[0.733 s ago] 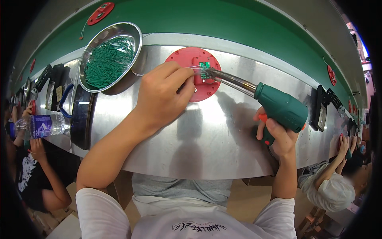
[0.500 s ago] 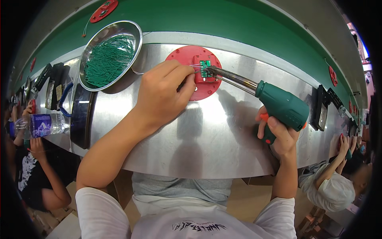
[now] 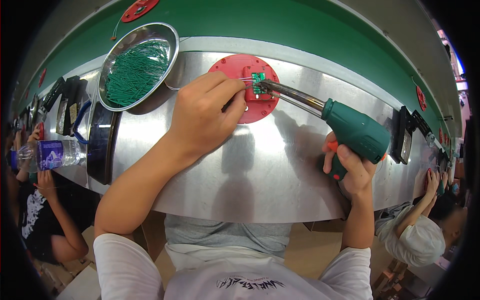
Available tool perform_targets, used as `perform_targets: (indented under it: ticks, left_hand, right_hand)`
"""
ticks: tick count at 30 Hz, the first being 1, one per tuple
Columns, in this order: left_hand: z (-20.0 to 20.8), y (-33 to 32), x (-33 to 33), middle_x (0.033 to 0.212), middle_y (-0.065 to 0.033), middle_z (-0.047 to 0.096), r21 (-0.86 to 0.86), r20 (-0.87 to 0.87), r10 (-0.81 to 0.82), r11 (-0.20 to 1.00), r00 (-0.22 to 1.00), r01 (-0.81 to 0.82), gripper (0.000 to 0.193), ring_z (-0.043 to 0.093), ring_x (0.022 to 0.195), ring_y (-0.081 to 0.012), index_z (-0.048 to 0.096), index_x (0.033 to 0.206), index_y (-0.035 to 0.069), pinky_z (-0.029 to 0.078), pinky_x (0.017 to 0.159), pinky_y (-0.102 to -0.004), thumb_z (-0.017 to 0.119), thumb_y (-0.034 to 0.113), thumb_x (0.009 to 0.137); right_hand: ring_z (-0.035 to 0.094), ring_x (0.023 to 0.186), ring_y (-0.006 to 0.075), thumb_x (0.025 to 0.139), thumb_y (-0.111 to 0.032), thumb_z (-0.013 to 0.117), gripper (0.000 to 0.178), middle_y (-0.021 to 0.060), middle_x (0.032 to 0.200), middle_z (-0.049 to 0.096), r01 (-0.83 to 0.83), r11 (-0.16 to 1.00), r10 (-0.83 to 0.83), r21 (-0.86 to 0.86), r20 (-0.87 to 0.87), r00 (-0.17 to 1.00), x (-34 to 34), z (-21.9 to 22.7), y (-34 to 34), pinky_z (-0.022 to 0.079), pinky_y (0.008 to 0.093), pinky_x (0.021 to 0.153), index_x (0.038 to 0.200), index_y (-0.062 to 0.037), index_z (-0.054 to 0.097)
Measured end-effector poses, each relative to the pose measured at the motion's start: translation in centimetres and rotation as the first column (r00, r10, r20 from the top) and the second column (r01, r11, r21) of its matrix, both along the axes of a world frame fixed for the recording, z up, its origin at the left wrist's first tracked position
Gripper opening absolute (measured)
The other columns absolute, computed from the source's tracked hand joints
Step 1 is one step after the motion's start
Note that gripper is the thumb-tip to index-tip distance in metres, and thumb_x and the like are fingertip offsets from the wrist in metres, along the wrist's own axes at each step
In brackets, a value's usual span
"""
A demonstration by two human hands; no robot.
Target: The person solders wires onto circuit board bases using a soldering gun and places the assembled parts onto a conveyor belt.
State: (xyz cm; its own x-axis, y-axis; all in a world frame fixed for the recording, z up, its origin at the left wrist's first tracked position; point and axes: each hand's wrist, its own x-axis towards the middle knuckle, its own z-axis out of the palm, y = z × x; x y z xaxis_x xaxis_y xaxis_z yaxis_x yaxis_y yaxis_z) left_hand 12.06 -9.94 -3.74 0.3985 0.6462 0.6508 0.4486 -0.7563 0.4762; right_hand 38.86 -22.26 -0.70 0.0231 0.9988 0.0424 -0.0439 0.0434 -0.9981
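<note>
A round red plastic part [image 3: 260, 111] lies on the metal bench, with a small green circuit board [image 3: 258, 77] set in its raised middle. My left hand [image 3: 202, 112] is closed in a pinch at the board's left side, on a thin wire [image 3: 244, 78] that runs to the board. In my right hand [image 3: 352, 167] is a green soldering gun [image 3: 357, 129], gripped by its handle with a finger near the orange trigger. The gun's metal tip touches or nearly touches the board; the exact contact is too small to tell.
A steel bowl [image 3: 174, 62] of cut green wires [image 3: 137, 75] stands at the far left. Beyond the bench runs a green belt [image 3: 300, 30] carrying red discs [image 3: 140, 9]. Dark trays [image 3: 401, 135] and a water bottle [image 3: 52, 155] stand to the sides. Other people [image 3: 415, 232] work on both sides.
The red discs on the green belt have shifted a little to the right. Both hands, the soldering gun and the red part stay almost where they were.
</note>
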Motion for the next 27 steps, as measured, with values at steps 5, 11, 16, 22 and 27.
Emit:
perform_targets:
  ticks: [5,11,16,22,27]
  left_hand:
    - [-0.1,0.0,0.0,0.076,-0.0116,0.063,-0.008,0.006,0.006,1.000,1.000,-0.006,0.007,0.062,0.067,-0.0288,0.068,0.084,0.001,0.050,0.061,-0.0389,0.069,0.002,0.077]
    - [-0.3,0.1,-0.1,0.076,-0.0114,0.063,0.005,0.001,-0.001,1.000,1.000,0.001,0.007,0.062,0.067,-0.0291,0.068,0.084,0.002,0.051,0.061,-0.0388,0.069,0.002,0.077]
    - [-0.3,0.1,-0.1,0.077,-0.0106,0.063,0.008,-0.012,0.008,1.000,1.000,-0.008,0.007,0.063,0.068,-0.0286,0.068,0.084,0.002,0.051,0.061,-0.0390,0.069,0.002,0.077]
    - [-0.1,0.3,-0.2,0.076,-0.0111,0.066,0.039,-0.037,-0.004,0.999,0.999,0.006,0.010,0.064,0.061,-0.0221,0.071,0.088,-0.002,0.050,0.054,-0.0307,0.073,-0.002,0.078]
    - [-0.1,0.3,-0.3,0.077,-0.0111,0.066,0.045,-0.039,-0.016,0.999,0.999,0.018,0.009,0.064,0.062,-0.0229,0.071,0.088,-0.001,0.050,0.054,-0.0315,0.072,-0.002,0.079]
  right_hand:
    - [0.061,0.057,0.0164,0.089,-0.006,0.064,0.023,0.0118,0.083,0.065,0.001,1.000,0.000,-0.025,0.031,1.000,0.1,0.0,0.2,0.048,0.0291,0.052,0.110,0.0039,0.063]
    - [0.060,0.056,0.0173,0.090,-0.008,0.062,0.025,0.0124,0.082,0.064,-0.041,0.999,0.040,0.009,0.024,0.999,0.3,-0.3,0.3,0.050,0.0303,0.055,0.112,0.0044,0.062]
    - [0.060,0.058,0.0191,0.090,-0.008,0.062,0.025,0.0157,0.088,0.065,0.016,0.999,-0.015,0.048,-0.035,0.999,0.5,-0.5,-0.1,0.050,0.0311,0.055,0.111,0.0047,0.062]
    - [0.060,0.053,0.0221,0.091,-0.028,0.063,0.039,0.0189,0.088,0.062,0.047,0.984,-0.058,0.174,0.055,0.997,0.7,-0.7,-0.2,0.049,0.0313,0.048,0.110,0.0065,0.058]
    - [0.061,0.059,0.0220,0.091,-0.017,0.064,0.026,0.0179,0.093,0.064,0.050,0.980,-0.046,0.190,-0.029,0.999,1.0,-0.5,-0.2,0.049,0.0319,0.054,0.108,0.0032,0.065]
